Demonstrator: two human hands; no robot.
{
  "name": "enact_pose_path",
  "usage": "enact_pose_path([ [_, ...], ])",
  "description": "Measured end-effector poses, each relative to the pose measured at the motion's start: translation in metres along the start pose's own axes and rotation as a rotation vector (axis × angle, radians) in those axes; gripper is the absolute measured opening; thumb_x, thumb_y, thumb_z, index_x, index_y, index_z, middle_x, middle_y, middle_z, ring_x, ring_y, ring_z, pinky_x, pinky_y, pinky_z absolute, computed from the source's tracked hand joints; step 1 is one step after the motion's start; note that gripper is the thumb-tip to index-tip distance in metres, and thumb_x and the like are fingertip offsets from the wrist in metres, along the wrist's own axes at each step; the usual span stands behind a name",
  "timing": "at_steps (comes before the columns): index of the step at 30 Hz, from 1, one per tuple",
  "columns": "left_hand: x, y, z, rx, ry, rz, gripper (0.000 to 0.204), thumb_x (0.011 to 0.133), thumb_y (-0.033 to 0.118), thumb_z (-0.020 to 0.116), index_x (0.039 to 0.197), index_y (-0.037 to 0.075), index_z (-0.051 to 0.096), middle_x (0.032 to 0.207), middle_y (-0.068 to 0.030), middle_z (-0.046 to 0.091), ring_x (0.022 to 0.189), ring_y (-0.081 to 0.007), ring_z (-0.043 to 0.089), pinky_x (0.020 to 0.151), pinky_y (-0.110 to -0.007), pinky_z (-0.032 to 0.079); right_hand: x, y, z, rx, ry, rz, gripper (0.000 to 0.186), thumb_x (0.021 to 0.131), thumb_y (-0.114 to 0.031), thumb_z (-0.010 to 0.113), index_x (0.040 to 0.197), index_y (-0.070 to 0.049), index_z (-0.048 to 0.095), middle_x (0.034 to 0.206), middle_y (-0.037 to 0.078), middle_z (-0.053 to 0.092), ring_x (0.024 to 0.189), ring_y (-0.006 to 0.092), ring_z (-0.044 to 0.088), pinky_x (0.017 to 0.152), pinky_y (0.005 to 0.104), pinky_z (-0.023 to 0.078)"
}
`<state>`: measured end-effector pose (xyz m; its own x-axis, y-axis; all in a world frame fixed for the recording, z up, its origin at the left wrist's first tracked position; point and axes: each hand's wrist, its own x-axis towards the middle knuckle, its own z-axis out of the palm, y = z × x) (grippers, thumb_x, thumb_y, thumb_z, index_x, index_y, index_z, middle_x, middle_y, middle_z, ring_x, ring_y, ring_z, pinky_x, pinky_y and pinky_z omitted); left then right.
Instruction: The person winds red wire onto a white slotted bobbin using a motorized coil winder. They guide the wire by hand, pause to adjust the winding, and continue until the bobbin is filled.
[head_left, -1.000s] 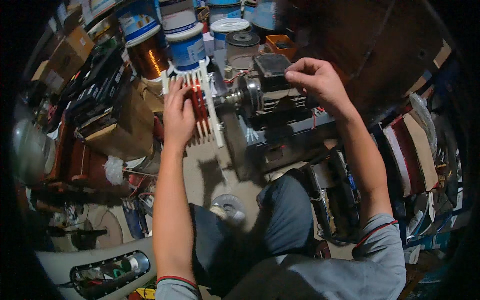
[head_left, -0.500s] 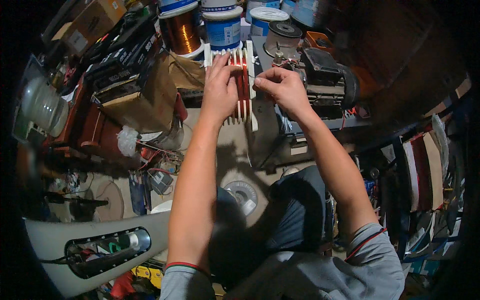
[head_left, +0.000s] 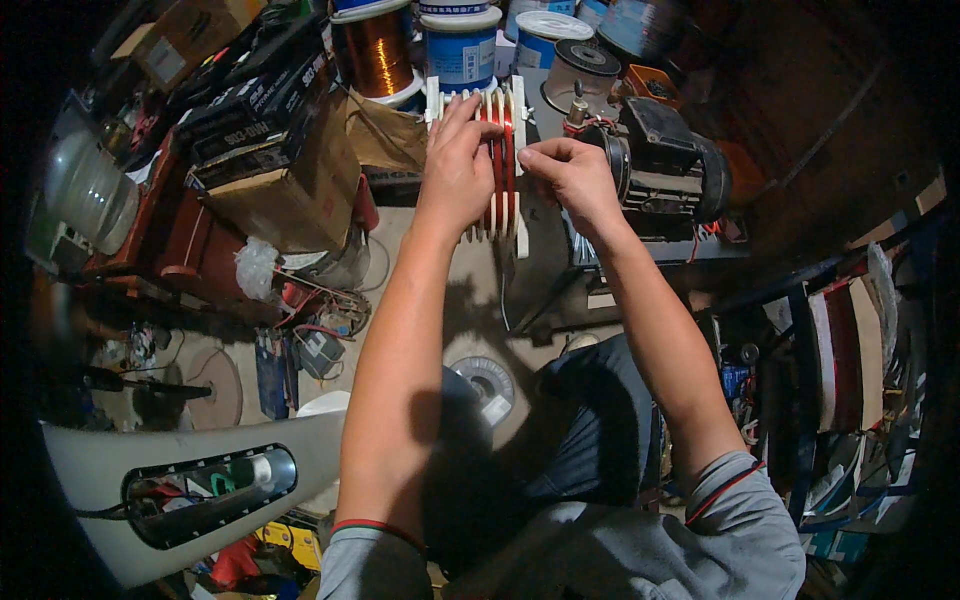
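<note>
A white slotted coil winding former (head_left: 521, 235) stands upright in front of me, with reddish copper wire (head_left: 503, 165) wound in its slots. My left hand (head_left: 460, 165) is laid over the former's left part, its fingers bent across the top edges and the index finger reaching to the wire. At the former's right side, my right hand (head_left: 575, 180) is closed in a pinch, thumb and index fingertip together close to the end plate. Whatever is between those fingertips is too small to make out. The left hand hides several of the slots.
Behind the former stand a spool of copper wire (head_left: 376, 52) and blue-and-white buckets (head_left: 460, 55). An electric motor (head_left: 665, 160) and a dark spool (head_left: 586, 60) sit on the right bench. Cardboard boxes (head_left: 290, 205) are stacked at left; a grey wire coil (head_left: 488, 385) lies on the floor.
The view has shifted slightly, so the former appears a little farther right. My right hand's fingertips are closer to its end plate. My left hand stays over the slots.
</note>
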<state>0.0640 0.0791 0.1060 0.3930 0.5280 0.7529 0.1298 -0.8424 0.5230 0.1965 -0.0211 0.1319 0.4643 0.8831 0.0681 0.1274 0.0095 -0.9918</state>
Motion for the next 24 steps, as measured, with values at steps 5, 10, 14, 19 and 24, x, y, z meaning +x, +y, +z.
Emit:
enact_pose_path([
  [5,0.0,-0.002,-0.002,-0.001,-0.02,-0.001,0.023,0.08,0.001,0.053,0.1,0.003,0.064,0.135,-0.0189,0.047,0.13,-0.0383,0.038,0.109,-0.044,0.027,0.009,0.003,0.005,-0.22,0.094,-0.096,0.019,0.079,-0.018,0.072,0.081,0.001,0.069,0.066,0.006,0.065,0.054,0.0117,0.058,0.051,0.0266,0.045],
  [10,0.0,0.003,-0.004,0.031,-0.066,0.008,0.018,0.078,0.007,0.059,0.094,0.007,0.067,0.138,-0.0197,0.044,0.132,-0.0393,0.035,0.11,-0.046,0.025,0.005,-0.004,0.009,-0.584,0.113,-0.336,0.016,0.076,-0.015,0.069,0.079,0.001,0.07,0.074,0.018,0.067,0.067,0.0314,0.066,0.066,0.0391,0.052],
  [14,-0.002,-0.001,-0.005,0.08,-0.097,0.038,0.014,0.075,0.011,0.063,0.089,0.008,0.067,0.141,-0.0204,0.041,0.134,-0.0398,0.031,0.111,-0.05,0.021,-0.002,-0.016,0.011,-0.955,0.007,-0.546,0.012,0.074,-0.008,0.064,0.079,0.003,0.067,0.079,0.022,0.065,0.074,0.0403,0.064,0.071,0.0453,0.052],
  [19,-0.002,0.001,-0.005,0.092,-0.121,0.021,0.014,0.073,0.013,0.064,0.086,0.007,0.067,0.142,-0.0203,0.038,0.136,-0.0398,0.029,0.111,-0.052,0.018,0.0,-0.025,0.005,-1.076,-0.146,-0.575,0.02,0.07,-0.003,0.063,0.087,0.006,0.06,0.08,0.026,0.064,0.075,0.0425,0.064,0.071,0.0478,0.052],
  [24,-0.003,0.002,-0.005,0.061,-0.116,0.06,0.012,0.072,0.012,0.064,0.083,0.007,0.066,0.142,-0.0224,0.037,0.135,-0.0394,0.03,0.111,-0.052,0.017,-0.001,-0.05,0.01,-1.178,-0.109,-0.505,0.026,0.069,-0.008,0.065,0.089,0.005,0.053,0.078,0.028,0.063,0.074,0.0424,0.064,0.067,0.0504,0.051],
])
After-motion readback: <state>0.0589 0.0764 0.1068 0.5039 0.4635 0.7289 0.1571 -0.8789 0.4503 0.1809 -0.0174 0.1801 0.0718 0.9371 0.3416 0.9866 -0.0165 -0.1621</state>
